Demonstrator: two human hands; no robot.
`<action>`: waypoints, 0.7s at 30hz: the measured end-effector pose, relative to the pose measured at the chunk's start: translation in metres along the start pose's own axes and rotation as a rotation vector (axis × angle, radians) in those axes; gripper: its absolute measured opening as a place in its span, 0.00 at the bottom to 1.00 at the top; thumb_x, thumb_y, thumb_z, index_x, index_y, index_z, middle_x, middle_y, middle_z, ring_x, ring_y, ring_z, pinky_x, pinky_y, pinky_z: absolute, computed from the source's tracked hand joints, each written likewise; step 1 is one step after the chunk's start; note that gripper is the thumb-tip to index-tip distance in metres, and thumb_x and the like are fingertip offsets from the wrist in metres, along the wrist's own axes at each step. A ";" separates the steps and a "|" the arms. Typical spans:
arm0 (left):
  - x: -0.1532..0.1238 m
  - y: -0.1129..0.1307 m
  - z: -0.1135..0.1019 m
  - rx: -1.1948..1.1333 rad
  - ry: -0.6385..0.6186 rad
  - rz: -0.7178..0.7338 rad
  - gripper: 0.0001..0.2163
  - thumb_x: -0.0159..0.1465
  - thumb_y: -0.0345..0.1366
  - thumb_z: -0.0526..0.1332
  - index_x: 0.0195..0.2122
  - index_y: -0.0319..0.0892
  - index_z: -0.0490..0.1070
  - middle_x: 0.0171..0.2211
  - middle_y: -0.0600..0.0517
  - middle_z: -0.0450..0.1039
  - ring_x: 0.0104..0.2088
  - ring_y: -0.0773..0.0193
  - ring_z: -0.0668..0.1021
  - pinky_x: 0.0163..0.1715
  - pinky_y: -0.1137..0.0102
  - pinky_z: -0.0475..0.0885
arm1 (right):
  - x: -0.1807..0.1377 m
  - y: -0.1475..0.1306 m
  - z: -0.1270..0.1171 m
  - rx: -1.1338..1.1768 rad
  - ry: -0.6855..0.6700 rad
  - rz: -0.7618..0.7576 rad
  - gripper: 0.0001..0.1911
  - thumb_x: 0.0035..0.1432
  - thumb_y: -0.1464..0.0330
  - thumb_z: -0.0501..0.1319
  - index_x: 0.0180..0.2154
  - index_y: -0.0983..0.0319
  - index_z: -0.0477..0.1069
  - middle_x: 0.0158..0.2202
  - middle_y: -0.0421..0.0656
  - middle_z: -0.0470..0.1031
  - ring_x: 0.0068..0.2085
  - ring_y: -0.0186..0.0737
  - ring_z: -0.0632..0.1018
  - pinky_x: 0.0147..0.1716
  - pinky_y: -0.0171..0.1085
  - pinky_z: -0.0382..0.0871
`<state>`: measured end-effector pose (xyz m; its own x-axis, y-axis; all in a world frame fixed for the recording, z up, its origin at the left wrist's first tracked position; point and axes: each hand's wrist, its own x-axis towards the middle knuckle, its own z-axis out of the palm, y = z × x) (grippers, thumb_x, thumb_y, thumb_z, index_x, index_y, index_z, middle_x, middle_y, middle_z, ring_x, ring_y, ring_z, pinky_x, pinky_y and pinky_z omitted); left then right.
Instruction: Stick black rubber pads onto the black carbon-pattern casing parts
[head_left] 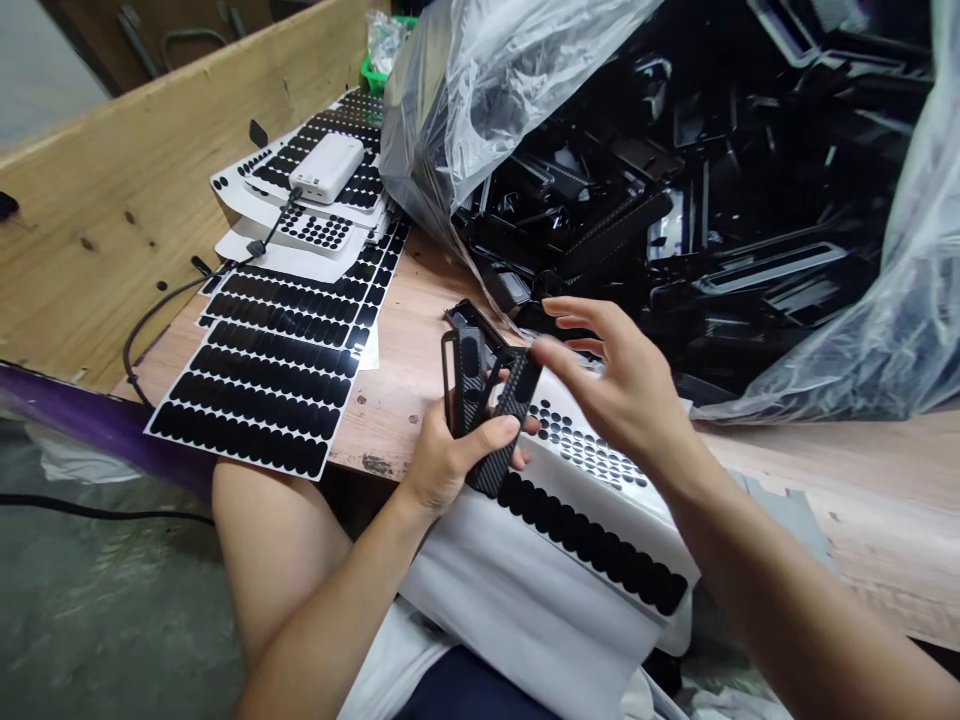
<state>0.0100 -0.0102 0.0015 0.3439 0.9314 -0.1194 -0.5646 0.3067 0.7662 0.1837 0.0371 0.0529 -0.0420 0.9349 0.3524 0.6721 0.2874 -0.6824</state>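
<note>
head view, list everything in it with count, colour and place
slim carbon-patterned plastic pieces: several, black, centre
plastic bag: one, clear, right rear
glossy plastic parts: many, black, inside the bag
sheets of rounded stickers: several, black on white, left
sheet of round dots: one, dark on white, centre right
row of round stickers: one, black, centre front
rounded box: one, white, on left sheets
thin cables: two lengths, black, left
plastic basket: one, green, rear
wooden board: one, yellowish, left
wood-grain tabletop: one, brown, middle
notched sheet: one, grey, right
smooth strip: one, purple, lower left
left hand: one, bare, holding the pieces
right hand: one, bare, open beside them
</note>
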 end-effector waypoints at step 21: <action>0.005 0.003 0.003 -0.192 0.207 0.034 0.28 0.53 0.55 0.78 0.43 0.37 0.76 0.31 0.50 0.78 0.28 0.64 0.80 0.28 0.71 0.77 | -0.046 -0.013 -0.017 1.524 -0.687 1.010 0.15 0.57 0.68 0.76 0.44 0.65 0.78 0.33 0.40 0.77 0.26 0.25 0.76 0.22 0.20 0.74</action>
<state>0.0120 -0.0053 0.0053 0.1730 0.9558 -0.2376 -0.7119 0.2880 0.6405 0.1891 -0.0136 0.0565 -0.6011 0.6456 -0.4710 -0.4511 -0.7606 -0.4669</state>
